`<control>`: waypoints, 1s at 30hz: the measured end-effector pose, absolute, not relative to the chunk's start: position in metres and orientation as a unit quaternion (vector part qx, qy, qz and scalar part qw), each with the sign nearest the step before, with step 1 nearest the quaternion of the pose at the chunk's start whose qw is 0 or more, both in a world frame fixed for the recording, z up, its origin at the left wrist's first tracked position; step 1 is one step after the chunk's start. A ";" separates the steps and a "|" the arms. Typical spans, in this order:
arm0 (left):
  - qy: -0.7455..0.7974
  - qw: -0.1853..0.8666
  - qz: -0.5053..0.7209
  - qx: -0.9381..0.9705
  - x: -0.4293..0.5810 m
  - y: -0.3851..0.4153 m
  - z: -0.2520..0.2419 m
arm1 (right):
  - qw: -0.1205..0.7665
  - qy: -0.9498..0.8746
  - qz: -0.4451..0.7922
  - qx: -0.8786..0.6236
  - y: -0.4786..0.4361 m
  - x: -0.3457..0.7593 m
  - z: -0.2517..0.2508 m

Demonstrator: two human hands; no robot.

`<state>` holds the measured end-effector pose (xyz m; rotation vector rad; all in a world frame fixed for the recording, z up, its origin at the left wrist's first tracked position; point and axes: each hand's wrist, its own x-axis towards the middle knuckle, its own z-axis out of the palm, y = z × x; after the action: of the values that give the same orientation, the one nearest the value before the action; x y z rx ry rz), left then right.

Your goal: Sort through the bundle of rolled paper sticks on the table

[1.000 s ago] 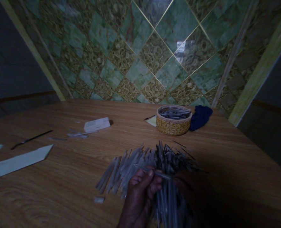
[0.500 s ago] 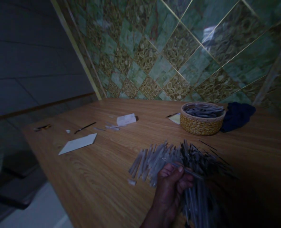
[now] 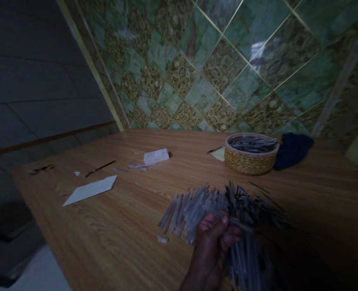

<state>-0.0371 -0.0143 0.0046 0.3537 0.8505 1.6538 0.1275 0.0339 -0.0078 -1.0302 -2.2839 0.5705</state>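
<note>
Grey tube (image 3: 239, 224) sits pinched in left fingers (image 3: 219, 228); right fingers (image 3: 266, 241) too dark to judge.

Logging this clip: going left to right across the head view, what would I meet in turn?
Dark tool with orange-yellow parts → pale card → white box → left hand holding a thin strip → woven basket → dark blue cloth.

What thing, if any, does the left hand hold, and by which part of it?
A thin, pale strip: the left hand pinches it between thumb and fingers, partway along, with a length sticking out on either side.
</note>
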 end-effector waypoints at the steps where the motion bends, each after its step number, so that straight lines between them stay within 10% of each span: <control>1: 0.369 0.583 0.709 0.149 -0.037 -0.014 0.006 | 0.276 -0.850 0.215 -0.395 0.033 0.126 -0.006; 15: 0.397 0.570 0.704 0.149 -0.038 -0.012 0.012 | 0.177 -0.857 0.257 -0.410 0.038 0.123 0.000; 24: 0.392 0.554 0.714 0.171 -0.037 -0.014 0.016 | 0.239 -0.708 0.481 -0.458 0.031 0.112 0.015; 30: 0.395 0.551 0.713 0.176 -0.038 -0.014 0.014 | 0.257 -0.757 0.414 -0.435 0.036 0.116 0.007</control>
<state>-0.0380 -0.0144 0.0142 0.4170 0.9349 1.6880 0.1164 0.0356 0.0069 -1.1811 -2.0533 1.1224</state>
